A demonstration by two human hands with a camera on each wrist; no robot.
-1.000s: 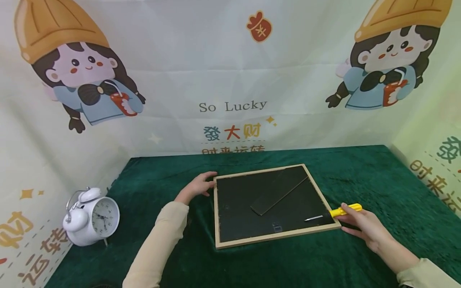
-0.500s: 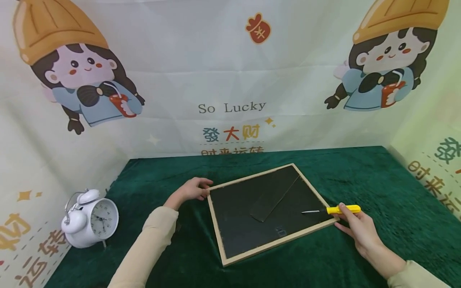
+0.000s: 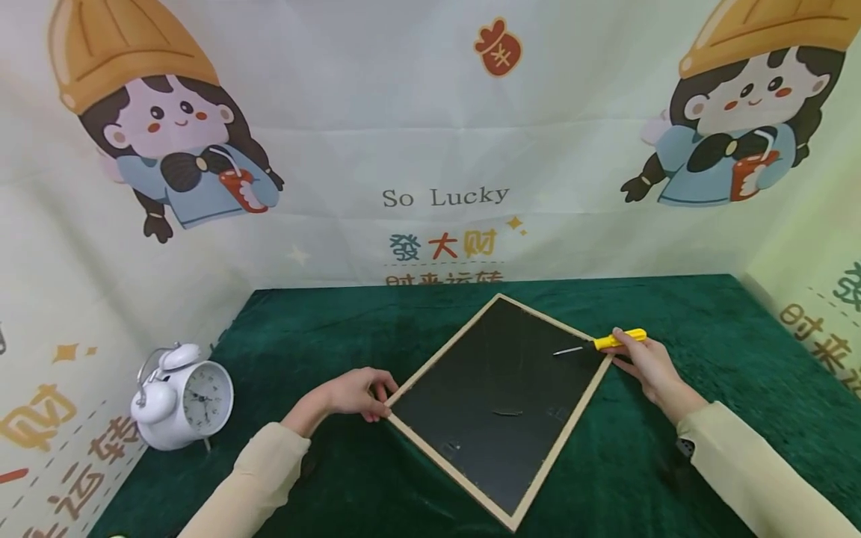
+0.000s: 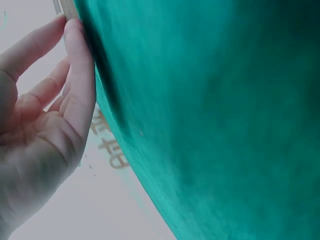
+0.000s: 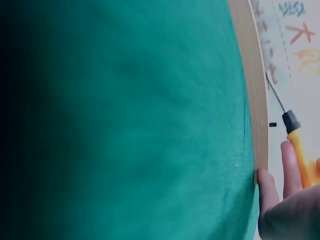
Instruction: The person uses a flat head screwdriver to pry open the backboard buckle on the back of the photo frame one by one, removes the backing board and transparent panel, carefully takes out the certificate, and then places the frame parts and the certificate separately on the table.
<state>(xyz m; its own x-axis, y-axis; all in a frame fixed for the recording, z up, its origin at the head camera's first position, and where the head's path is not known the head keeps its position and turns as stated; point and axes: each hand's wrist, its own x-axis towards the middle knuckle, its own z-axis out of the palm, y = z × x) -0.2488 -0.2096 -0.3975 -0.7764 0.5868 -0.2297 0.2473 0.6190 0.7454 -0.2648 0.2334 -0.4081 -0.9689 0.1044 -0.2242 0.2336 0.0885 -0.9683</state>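
A blackboard point(image 3: 498, 403) in a light wooden frame is turned cornerwise over the green cloth, one corner toward me. My left hand point(image 3: 356, 391) pinches its left corner between thumb and fingers. In the left wrist view those fingertips of the left hand point(image 4: 50, 115) meet at the frame's edge point(image 4: 69, 10). At the opposite corner, my right hand point(image 3: 649, 366) grips the yellow handle of a screwdriver point(image 3: 620, 340), its thin metal shaft pointing left above the board. Fingers of the right hand point(image 5: 287, 210) also touch the wooden frame point(image 5: 256, 85) beside the screwdriver.
A white twin-bell alarm clock point(image 3: 184, 400) stands at the left side of the green cloth point(image 3: 323, 329). A printed white curtain point(image 3: 336, 149) with cartoon figures rises behind the table and along both sides.
The blackboard has turned counter-clockwise, seen from above. My left hand came nearer with its corner, while the right moved farther away, still holding the screwdriver.
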